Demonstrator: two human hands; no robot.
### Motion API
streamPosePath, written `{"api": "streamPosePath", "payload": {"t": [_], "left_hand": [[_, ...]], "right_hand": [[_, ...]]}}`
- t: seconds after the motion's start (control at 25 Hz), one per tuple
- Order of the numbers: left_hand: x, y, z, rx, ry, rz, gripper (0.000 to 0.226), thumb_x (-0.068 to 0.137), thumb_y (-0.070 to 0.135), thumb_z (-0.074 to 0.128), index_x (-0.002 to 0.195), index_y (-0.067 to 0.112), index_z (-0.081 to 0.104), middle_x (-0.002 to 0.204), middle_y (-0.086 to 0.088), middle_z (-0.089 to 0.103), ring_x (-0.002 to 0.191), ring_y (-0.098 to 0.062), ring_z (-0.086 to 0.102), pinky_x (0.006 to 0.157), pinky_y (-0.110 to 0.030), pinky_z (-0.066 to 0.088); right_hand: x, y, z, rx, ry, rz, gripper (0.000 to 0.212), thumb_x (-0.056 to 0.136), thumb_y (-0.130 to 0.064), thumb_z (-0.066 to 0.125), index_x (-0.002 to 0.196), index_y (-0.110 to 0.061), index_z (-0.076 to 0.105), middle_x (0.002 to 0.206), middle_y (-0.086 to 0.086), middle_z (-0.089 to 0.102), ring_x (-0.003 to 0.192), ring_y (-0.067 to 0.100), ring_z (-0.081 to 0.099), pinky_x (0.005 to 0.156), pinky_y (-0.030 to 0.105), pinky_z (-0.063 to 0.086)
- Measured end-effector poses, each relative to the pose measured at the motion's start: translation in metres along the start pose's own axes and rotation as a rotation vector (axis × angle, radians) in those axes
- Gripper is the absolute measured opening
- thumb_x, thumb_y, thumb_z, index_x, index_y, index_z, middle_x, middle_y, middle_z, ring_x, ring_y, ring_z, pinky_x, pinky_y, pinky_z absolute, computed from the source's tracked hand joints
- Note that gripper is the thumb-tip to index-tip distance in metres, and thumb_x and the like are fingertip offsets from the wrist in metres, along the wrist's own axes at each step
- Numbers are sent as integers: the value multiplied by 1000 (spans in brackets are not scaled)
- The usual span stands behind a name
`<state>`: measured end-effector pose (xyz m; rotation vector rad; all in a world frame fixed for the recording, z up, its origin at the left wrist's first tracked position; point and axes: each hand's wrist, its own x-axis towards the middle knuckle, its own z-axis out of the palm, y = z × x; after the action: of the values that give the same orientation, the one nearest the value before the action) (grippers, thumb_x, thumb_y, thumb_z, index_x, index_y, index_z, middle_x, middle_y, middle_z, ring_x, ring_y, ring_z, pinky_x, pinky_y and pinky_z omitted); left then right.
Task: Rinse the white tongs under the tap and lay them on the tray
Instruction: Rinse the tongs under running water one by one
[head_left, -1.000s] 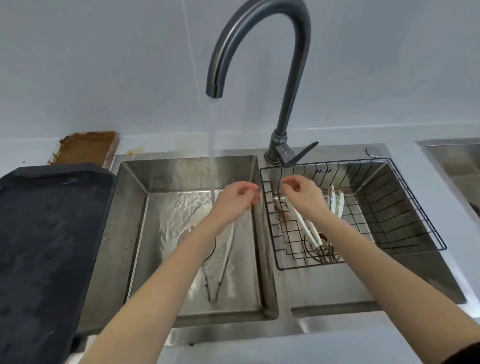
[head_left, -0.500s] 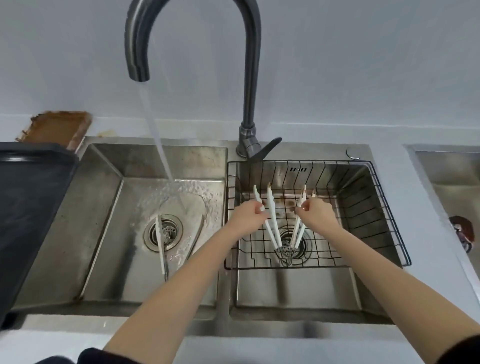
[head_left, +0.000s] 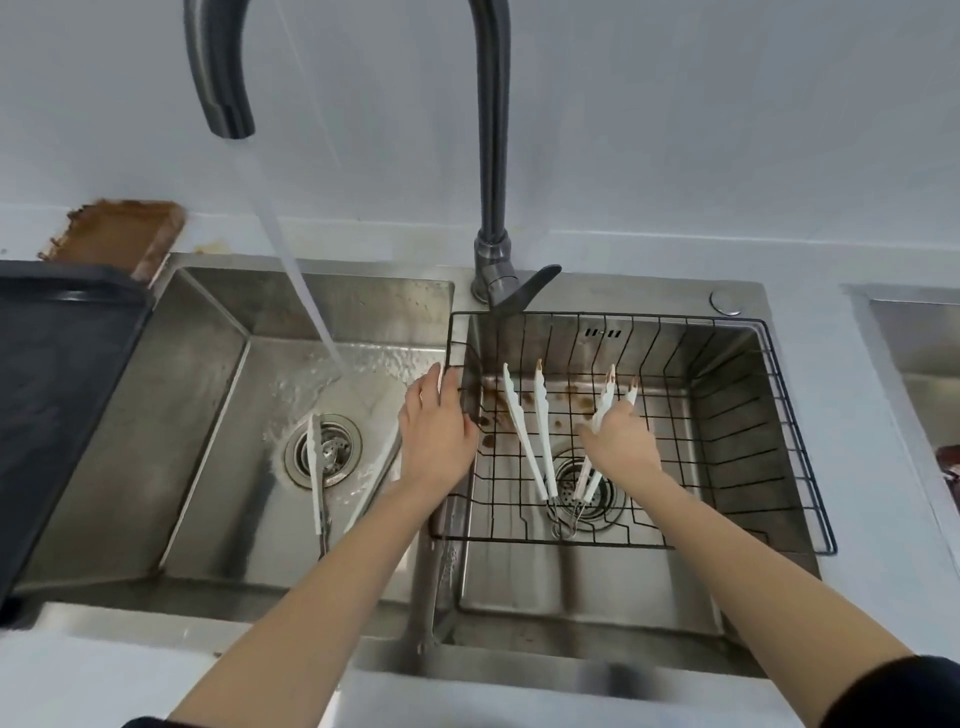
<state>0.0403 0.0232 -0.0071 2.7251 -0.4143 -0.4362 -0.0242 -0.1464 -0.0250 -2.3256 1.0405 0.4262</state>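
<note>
Two pairs of white tongs with brown-stained tips lie in the black wire basket over the right basin. The left pair lies free on the basket floor. My right hand is closed around the right pair, tips pointing away from me. My left hand rests flat on the basket's left rim at the divider and holds nothing. A third pair of white tongs lies spread open over the left basin's drain. The tap pours water into the left basin. The black tray sits at the far left.
A brown, dirty tray leans behind the black tray. The tap's lever stands between the basins at the back. Another sink begins at the right edge. Brown stains mark the right basin's floor.
My left hand has let go of the left pair, which now lies in the basket, and has moved left to the basket's rim. My right hand stays on the right pair, lower.
</note>
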Motion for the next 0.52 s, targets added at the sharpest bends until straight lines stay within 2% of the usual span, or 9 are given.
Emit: {"api": "streamPosePath", "payload": {"t": [0.24,0.32,0.4,0.48,0.52], "left_hand": [[1,-6,5,-56,-51,-10,61,93,10,39,148,9,14,157,-7,15,141,-28,21,117,-40,22],[0,-7,6,-86,-55,0,60,93,9,38,148,8,14,158,-8,15,140,-29,25,116,-40,24],[0,-7,6,-104,-54,11,59,94,8,37,148,7,15,158,-8,14,138,-29,28,115,-37,26],[0,-8,7,-116,-52,16,59,94,7,37,148,8,14,158,-7,14,138,-28,28,115,-36,26],[0,-8,7,-122,-51,16,59,94,7,37,148,8,14,158,-7,13,138,-28,28,115,-36,26]], "right_hand": [[5,-5,0,-166,-17,-31,40,96,-22,44,123,7,44,116,22,61,105,35,61,67,30,40],[6,-4,1,-177,-21,-54,26,96,-21,44,104,3,53,110,21,64,99,35,64,65,28,40],[7,-4,2,-169,-22,-61,21,96,-19,43,81,-4,48,105,21,67,95,34,65,63,28,41],[7,-4,2,-182,-26,-63,26,96,-20,43,73,-7,44,103,21,67,94,34,66,63,28,41],[6,-4,1,-188,-25,-66,25,96,-20,43,76,-6,47,104,21,67,95,34,65,63,28,41]]}}
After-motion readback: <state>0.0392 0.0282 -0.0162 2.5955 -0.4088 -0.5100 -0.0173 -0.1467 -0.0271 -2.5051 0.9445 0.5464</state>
